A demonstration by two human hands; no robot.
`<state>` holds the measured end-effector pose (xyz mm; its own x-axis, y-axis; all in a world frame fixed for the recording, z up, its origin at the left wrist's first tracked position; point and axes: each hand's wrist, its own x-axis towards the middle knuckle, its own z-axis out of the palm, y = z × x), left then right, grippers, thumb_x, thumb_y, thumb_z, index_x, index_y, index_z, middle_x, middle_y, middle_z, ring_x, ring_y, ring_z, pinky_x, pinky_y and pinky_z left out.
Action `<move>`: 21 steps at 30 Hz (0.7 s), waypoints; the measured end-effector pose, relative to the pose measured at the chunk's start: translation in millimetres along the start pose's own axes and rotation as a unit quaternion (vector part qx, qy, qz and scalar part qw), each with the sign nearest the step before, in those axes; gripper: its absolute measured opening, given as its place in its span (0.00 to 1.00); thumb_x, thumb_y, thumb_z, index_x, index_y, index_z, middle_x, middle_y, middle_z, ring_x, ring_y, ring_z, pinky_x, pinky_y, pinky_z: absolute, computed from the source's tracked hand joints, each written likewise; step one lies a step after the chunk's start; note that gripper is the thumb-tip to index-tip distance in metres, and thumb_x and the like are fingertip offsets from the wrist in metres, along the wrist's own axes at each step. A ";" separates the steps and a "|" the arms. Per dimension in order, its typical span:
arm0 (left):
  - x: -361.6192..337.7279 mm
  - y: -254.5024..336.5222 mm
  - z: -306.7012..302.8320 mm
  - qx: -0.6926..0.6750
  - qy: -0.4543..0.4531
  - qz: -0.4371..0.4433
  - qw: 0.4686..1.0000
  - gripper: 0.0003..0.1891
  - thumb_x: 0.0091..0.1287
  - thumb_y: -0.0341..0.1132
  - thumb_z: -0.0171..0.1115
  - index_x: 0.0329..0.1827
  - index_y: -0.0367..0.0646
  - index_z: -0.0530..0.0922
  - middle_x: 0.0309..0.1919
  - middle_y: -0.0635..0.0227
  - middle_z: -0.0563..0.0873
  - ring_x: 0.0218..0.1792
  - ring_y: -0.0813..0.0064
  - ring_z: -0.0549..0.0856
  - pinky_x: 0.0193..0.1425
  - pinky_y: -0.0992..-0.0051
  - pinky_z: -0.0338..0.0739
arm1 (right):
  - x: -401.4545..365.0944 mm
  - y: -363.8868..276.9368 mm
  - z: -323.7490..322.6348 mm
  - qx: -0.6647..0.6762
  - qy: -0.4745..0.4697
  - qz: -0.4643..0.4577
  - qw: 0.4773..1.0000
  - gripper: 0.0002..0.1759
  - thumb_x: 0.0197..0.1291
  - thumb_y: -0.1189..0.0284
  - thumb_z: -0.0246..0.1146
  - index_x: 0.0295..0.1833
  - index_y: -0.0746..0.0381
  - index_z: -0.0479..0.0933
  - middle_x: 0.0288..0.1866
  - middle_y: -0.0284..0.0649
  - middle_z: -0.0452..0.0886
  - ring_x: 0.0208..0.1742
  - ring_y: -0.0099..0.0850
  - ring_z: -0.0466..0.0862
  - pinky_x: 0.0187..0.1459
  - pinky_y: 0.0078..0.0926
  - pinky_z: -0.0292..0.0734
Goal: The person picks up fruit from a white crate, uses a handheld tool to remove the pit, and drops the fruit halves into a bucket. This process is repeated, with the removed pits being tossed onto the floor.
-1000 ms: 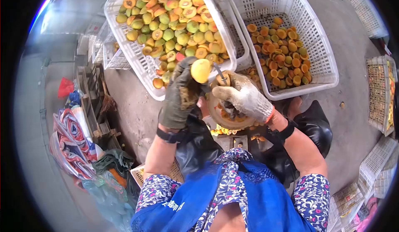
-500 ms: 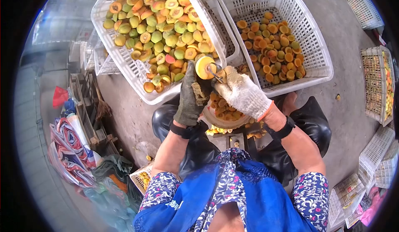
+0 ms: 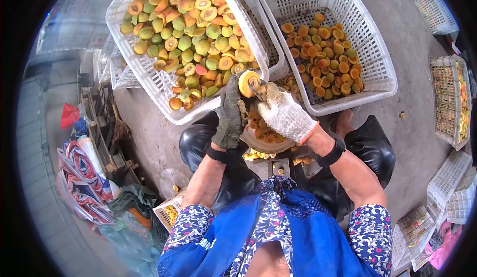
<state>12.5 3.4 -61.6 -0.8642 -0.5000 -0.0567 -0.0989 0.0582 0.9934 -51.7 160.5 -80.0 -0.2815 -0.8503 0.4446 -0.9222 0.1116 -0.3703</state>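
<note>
My left hand (image 3: 228, 120), in a dark grey glove, is closed around a yellow peach half (image 3: 245, 84), its cut face turned up and toward the right. In a soiled white glove, my right hand (image 3: 287, 114) grips a small metal pitting tool (image 3: 260, 94). The tool's curved tip is at the brown pit area in the middle of the cut face. My right fingers cover its handle. Below both hands, between the knees, stands a round bowl (image 3: 271, 148) with scooped peach halves (image 3: 268, 133) in it.
At the upper left, a white crate (image 3: 164, 101) is heaped with peach halves, pits showing in some. The white crate (image 3: 380, 53) at the upper right holds hollowed halves. Wooden pallets (image 3: 102, 133) and plastic sacks (image 3: 82, 177) lie left; more crates (image 3: 449, 103) line the right.
The tool's tip has moved farther into the middle of the peach half, and the fruit's cut face has tilted a little. Both hands stay close together; the view has shifted slightly.
</note>
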 end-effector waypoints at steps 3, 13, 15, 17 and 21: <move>-0.6 26.4 13.3 -0.265 0.008 -0.129 0.955 0.29 0.78 0.53 0.36 0.55 0.35 0.75 0.45 0.64 0.82 0.48 0.74 0.81 0.55 0.73 0.77 | -1.3 -8.8 3.4 0.034 0.017 0.017 0.999 0.14 0.50 0.66 0.61 0.40 0.64 0.74 0.40 0.53 0.76 0.41 0.49 0.79 0.42 0.41 0.75; -1.3 11.4 16.3 -0.124 0.056 -0.057 0.989 0.24 0.75 0.52 0.44 0.40 0.37 0.78 0.32 0.64 0.83 0.32 0.72 0.83 0.38 0.74 0.80 | -0.6 -9.2 6.5 0.053 -0.006 -0.022 0.998 0.11 0.56 0.68 0.58 0.37 0.65 0.77 0.37 0.54 0.77 0.39 0.46 0.80 0.39 0.38 0.76; -0.4 8.0 17.2 -0.202 0.058 -0.097 0.973 0.24 0.75 0.52 0.45 0.40 0.37 0.77 0.32 0.62 0.83 0.32 0.70 0.84 0.38 0.73 0.81 | 0.5 -14.1 7.4 0.062 -0.007 0.025 0.998 0.12 0.56 0.66 0.59 0.36 0.65 0.77 0.35 0.53 0.77 0.40 0.48 0.80 0.41 0.39 0.77; 0.0 12.2 16.2 -0.198 0.053 -0.106 0.973 0.23 0.75 0.50 0.45 0.37 0.37 0.77 0.31 0.63 0.83 0.32 0.71 0.84 0.39 0.73 0.80 | 5.4 -10.1 0.3 0.099 -0.032 0.018 0.994 0.13 0.56 0.65 0.59 0.36 0.66 0.77 0.35 0.53 0.77 0.40 0.48 0.80 0.42 0.39 0.77; 4.5 8.1 4.8 -0.199 -0.108 -0.030 0.974 0.24 0.74 0.51 0.47 0.34 0.35 0.77 0.28 0.59 0.81 0.30 0.66 0.83 0.42 0.66 0.81 | 16.9 2.5 -20.5 0.352 -0.196 0.116 0.908 0.12 0.61 0.71 0.53 0.42 0.66 0.77 0.32 0.47 0.79 0.31 0.35 0.82 0.30 0.34 0.77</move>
<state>5.5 5.7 -54.3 -0.9504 -0.2970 -0.0927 0.0097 -0.3262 0.9453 -64.2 157.0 -56.7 -0.2030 -0.9791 0.0159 -0.4128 0.0708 -0.9080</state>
